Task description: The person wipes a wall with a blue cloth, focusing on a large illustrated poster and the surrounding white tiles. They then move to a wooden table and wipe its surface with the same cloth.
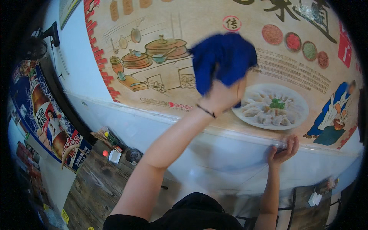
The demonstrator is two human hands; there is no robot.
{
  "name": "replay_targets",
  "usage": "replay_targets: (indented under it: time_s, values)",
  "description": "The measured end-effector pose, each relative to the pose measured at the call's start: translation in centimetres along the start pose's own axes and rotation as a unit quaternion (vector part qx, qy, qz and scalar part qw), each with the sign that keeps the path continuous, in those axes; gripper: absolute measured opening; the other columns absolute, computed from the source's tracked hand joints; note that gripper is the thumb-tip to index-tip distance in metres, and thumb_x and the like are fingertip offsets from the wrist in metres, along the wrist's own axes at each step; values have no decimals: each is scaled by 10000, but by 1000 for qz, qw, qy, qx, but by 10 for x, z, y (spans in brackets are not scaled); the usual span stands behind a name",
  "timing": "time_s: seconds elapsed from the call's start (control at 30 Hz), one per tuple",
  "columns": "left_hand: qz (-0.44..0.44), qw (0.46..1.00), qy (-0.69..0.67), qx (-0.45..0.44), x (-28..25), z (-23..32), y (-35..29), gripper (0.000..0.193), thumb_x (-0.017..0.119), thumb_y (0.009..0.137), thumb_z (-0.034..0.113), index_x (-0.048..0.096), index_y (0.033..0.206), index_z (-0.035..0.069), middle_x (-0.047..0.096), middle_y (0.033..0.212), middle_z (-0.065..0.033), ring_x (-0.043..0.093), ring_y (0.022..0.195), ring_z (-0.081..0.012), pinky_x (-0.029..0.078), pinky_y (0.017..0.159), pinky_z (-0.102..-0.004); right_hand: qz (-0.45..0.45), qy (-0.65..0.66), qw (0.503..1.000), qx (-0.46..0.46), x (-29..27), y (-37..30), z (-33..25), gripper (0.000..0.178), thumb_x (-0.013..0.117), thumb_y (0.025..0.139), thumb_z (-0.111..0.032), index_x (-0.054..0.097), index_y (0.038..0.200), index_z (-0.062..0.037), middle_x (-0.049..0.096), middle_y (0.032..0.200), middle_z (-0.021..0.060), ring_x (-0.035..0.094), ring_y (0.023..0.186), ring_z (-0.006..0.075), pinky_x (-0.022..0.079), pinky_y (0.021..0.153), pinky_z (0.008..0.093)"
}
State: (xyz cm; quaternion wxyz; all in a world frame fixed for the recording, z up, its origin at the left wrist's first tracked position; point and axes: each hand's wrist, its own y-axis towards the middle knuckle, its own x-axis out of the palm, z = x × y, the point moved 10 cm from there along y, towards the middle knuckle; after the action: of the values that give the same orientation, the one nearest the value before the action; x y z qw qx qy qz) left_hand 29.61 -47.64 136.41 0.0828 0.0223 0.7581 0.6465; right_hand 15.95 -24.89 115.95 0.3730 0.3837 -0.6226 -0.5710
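Observation:
My left hand reaches up to a printed wall mural, its fingers closed on a dark blue cloth. The cloth is bunched and slightly blurred over the middle of the mural, hiding most of my fingers. A dark band circles the left wrist. Just right of this hand is the mural's picture of a plate of dumplings. Lower right, my right hand holds no loose object. Its thumb and fingers are apart, the fingertips up at the white ledge beneath the mural.
At lower left a dark wooden table carries a white box, a dark round container and a holder of sticks. Another table stands lower right with a white box. A wall fan and a blue poster are at the left.

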Motion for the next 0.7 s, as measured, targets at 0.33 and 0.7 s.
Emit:
replay_targets:
  time_s: [0.33,0.7]
  values:
    - [-186,969,36,-157,2,-45,-147,233,552,855,154,603,1035,15,583,1062,-209,527,1036,-379,392,928,-469,-3,-66,998,-13,4,2,-5,547,475,884,-475,396,1258,-83,360,1314,222,372,1186,388,301,973,490]
    - [109,896,114,-415,-151,-208,-207,531,406,975,303,319,1330,-82,364,1353,-288,384,1237,-345,290,1040,-355,1,-61,998,-11,2,1,-6,500,493,866,-473,431,1191,-98,388,1284,196,393,1168,382,321,963,491]
